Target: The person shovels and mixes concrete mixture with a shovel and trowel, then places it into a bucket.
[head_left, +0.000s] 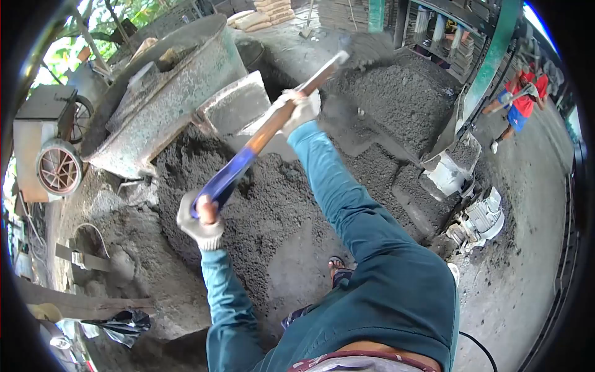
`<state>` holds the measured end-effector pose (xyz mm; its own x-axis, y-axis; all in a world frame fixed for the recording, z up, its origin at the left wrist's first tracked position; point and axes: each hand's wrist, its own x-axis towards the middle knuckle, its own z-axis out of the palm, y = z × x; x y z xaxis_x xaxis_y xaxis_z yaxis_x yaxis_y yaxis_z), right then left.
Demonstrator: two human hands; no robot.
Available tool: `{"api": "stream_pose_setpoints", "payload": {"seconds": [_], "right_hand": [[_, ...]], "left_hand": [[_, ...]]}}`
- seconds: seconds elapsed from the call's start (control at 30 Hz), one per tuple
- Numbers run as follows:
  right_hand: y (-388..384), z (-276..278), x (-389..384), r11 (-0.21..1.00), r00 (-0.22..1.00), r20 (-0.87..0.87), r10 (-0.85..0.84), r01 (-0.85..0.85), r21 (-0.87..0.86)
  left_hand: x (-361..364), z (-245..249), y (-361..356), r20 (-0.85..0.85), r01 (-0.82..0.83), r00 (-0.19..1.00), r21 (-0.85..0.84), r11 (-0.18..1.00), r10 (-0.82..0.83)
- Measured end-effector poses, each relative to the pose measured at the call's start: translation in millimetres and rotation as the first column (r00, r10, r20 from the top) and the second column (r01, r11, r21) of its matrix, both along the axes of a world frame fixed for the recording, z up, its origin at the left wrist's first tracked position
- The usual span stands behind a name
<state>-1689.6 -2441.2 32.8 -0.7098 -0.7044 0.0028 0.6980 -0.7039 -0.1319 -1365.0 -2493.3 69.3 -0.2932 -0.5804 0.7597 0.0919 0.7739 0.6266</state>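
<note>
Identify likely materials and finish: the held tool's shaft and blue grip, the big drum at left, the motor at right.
Shaft: probably wood, worn; brown, uneven tone.
Blue grip: painted metal or plastic, can't tell which; smooth, even blue with highlights.
Drum: likely steel, worn greenish paint; mottled, patchy wall.
Motor: probably cast metal, dull grey; ribbed housing.

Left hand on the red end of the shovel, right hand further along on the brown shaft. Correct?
Not the colour: the head view shows the left hand on a blue end, not red. The right hand is further along on the brown shaft, as stated.
</note>
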Motion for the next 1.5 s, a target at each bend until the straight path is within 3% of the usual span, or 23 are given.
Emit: {"api": "stream_pose_setpoints", "payload": {"seconds": [0.03, 0.1, 0.13, 0.17, 0.23, 0.3, 0.4, 0.5, 0.57, 0.6, 0.63, 0.7, 0.77, 0.9, 0.93, 1.03, 1.1, 1.17, 1.3, 1.37, 1.4, 1.43, 1.5], "right_hand": [[18.4, 13.8, -8.0, 0.977, 0.977, -0.029, -0.21, 0.21, -0.03], [60.4, -21.0, -56.3, 0.953, 0.984, -0.135, -0.118, 0.074, -0.294], [90.5, -2.5, -35.4, 0.94, 0.935, -0.102, -0.34, 0.337, -0.043], [102.1, -51.4, -62.2, 0.95, 0.934, -0.18, -0.309, 0.314, -0.001], [135.5, -74.2, -34.3, 0.931, 0.967, -0.117, -0.224, 0.248, 0.268], [157.1, -102.0, -2.6, 0.91, 0.992, -0.043, -0.116, 0.124, 0.396], [161.9, -135.0, 31.7, 0.86, 0.996, 0.038, -0.081, 0.05, 0.508], [152.9, -147.5, 51.9, 0.863, 0.962, -0.273, -0.017, 0.152, 0.482], [143.8, -152.3, 54.6, 0.731, 0.902, -0.43, -0.046, 0.324, 0.601], [140.4, -152.7, 57.7, 0.647, 0.862, -0.504, -0.052, 0.413, 0.641], [140.4, -147.2, 62.3, 0.467, 0.833, -0.551, -0.052, 0.508, 0.724], [145.6, -129.8, 75.3, 0.054, 0.783, -0.622, -0.027, 0.622, 0.781], [154.4, -133.4, 95.2, -0.516, 0.552, -0.824, 0.126, 0.746, 0.421], [167.0, -104.8, 165.2, -0.713, 0.696, -0.717, 0.035, 0.52, 0.47], [166.4, -101.3, 183.8, -0.762, 0.722, -0.691, 0.026, 0.462, 0.454], [166.7, -100.4, 234.3, -0.831, 0.73, -0.673, 0.12, 0.445, 0.334], [169.2, -109.6, 262.2, -0.83, 0.719, -0.676, 0.164, 0.471, 0.3], [164.4, -112.0, 293.3, -0.837, 0.741, -0.645, 0.189, 0.464, 0.288], [154.9, -110.4, 346.2, -0.845, 0.756, -0.62, 0.211, 0.46, 0.272], [157.6, -120.8, 375.2, -0.825, 0.679, -0.697, 0.232, 0.517, 0.229], [161.8, -128.4, 389.3, -0.816, 0.632, -0.736, 0.243, 0.544, 0.197], [167.8, -124.5, 400.0, -0.825, 0.692, -0.68, 0.242, 0.515, 0.231], [182.1, -122.6, 427.8, -0.804, 0.67, -0.711, 0.211, 0.533, 0.264]], "left_hand": [[-23.6, 28.0, 13.5, 0.041, 0.056, 0.998, -0.272, 0.961, -0.047], [-59.8, 42.9, 29.1, 0.128, 0.289, 0.956, -0.578, 0.763, -0.265], [-66.3, 29.6, 42.5, 0.265, 0.393, 0.919, -0.575, 0.718, -0.291], [-64.5, 2.4, 57.5, 0.399, 0.493, 0.864, -0.554, 0.671, -0.306], [-52.7, -65.7, 78.7, 0.821, 0.632, 0.567, -0.375, 0.678, -0.075], [-32.8, -115.1, 104.7, 0.826, 0.612, 0.507, -0.145, 0.778, -0.245], [0.5, -238.9, 104.8, 0.768, 0.621, 0.522, -0.044, 0.783, -0.37], [7.0, -260.1, 93.2, 0.75, 0.658, 0.456, 0.078, 0.749, -0.479], [9.3, -250.7, 76.1, 0.72, 0.663, 0.37, 0.238, 0.71, -0.587], [16.0, -279.3, 61.3, 0.657, 0.566, 0.338, 0.431, 0.703, -0.674], [22.4, -306.3, 46.6, 0.574, 0.443, 0.344, 0.599, 0.667, -0.743], [32.1, -339.7, -4.0, 0.416, 0.119, 0.193, 0.889, 0.441, -0.889], [46.6, -340.6, -54.8, 0.374, 0.126, 0.142, 0.911, 0.392, -0.916], [56.6, -325.1, -131.0, 0.119, -0.078, 0.171, 0.991, 0.107, -0.978], [53.8, -290.4, -138.2, 0.111, -0.094, 0.146, 0.991, 0.098, -0.983], [28.0, -254.8, -158.8, 0.093, 0.013, -0.01, 0.996, 0.093, -0.996], [0.7, -211.6, -149.0, 0.129, 0.218, -0.136, 0.971, 0.098, -0.982], [-41.9, -215.2, -127.3, 0.009, 0.424, -0.249, 0.9, -0.101, -0.968], [-80.1, -125.9, -20.6, -0.389, 0.598, -0.267, 0.651, -0.467, -0.882], [-59.6, -77.0, 38.1, -0.501, 0.683, -0.183, 0.554, -0.476, -0.846], [-53.8, -90.0, 52.8, -0.589, 0.6, -0.086, 0.613, -0.514, -0.803], [-52.5, -103.0, 62.2, -0.644, 0.515, 0.043, 0.67, -0.535, -0.764], [-26.0, -90.3, 78.9, -0.469, 0.583, 0.008, 0.72, -0.377, -0.883]]}}
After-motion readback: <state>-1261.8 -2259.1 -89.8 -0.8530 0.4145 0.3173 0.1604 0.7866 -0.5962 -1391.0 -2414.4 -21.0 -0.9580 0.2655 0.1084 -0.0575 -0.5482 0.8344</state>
